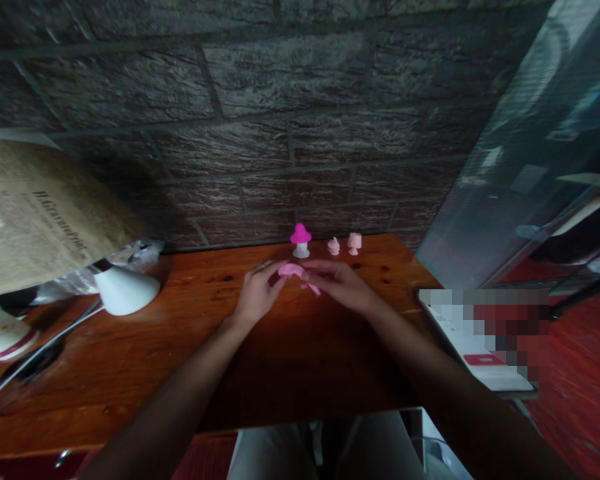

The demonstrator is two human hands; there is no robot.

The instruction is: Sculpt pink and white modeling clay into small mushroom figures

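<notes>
Between my two hands, over the middle of the wooden table, is a curved piece of pink modelling clay, with one end hanging down near the right fingers. My left hand pinches its left side; a ring shows on a finger. The fingers of my right hand close on its right side. Just beyond the hands stands a small mushroom figure with a magenta cap and white stem. To its right are a tiny pale pink figure with a pointed top and a pale pink lamp figure.
A table lamp with a printed paper-like shade and white base stands at the left. Near it are a paper cup, clear plastic wrapping and a cable. A brick wall backs the wooden table; a glass panel rises right.
</notes>
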